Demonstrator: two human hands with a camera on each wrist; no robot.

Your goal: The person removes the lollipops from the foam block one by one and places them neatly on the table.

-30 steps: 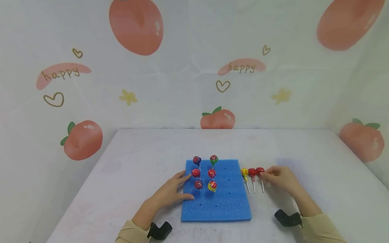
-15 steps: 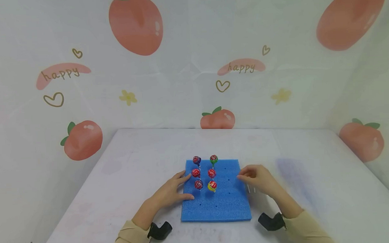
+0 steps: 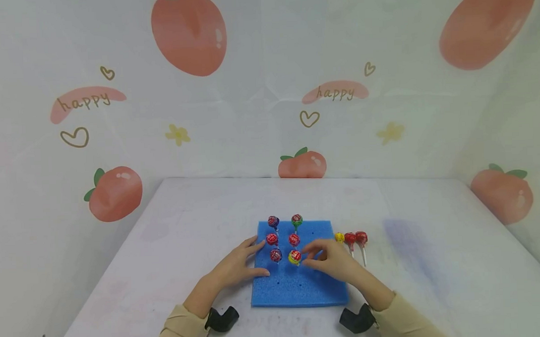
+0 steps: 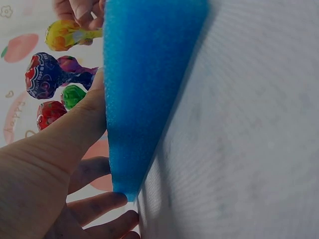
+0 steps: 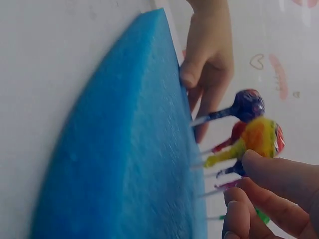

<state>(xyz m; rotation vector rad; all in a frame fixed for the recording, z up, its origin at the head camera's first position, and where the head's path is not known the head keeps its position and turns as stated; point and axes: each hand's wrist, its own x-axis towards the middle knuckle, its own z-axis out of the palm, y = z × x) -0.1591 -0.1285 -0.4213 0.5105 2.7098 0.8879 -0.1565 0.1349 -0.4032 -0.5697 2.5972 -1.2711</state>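
My left hand [image 3: 235,265] rests along the left edge of a blue foam board [image 3: 307,293], fingers spread and thumb on its top. Several wrapped lollipops stand upright in the board in two columns, among them a yellow-and-red lollipop [image 3: 295,257], a green one [image 3: 296,219] and a dark blue one [image 5: 249,105]. Close to the right of the yellow-and-red lollipop is my right hand [image 3: 331,259], its thumb and forefinger apart. In the right wrist view the thumb overlaps the yellow wrapper [image 5: 259,137]; whether it touches cannot be told.
Right of the board lie a yellow lollipop [image 3: 339,237] and two red ones [image 3: 350,238], [image 3: 361,237] on the white table [image 3: 200,205]; my right hand partly covers their sticks. Small holes dot the foam. A printed cloth [image 3: 250,124] hangs behind.
My right hand has left the rightmost red lollipop on the table and moved left over the board to the yellow-and-red lollipop. My left hand has stayed put.
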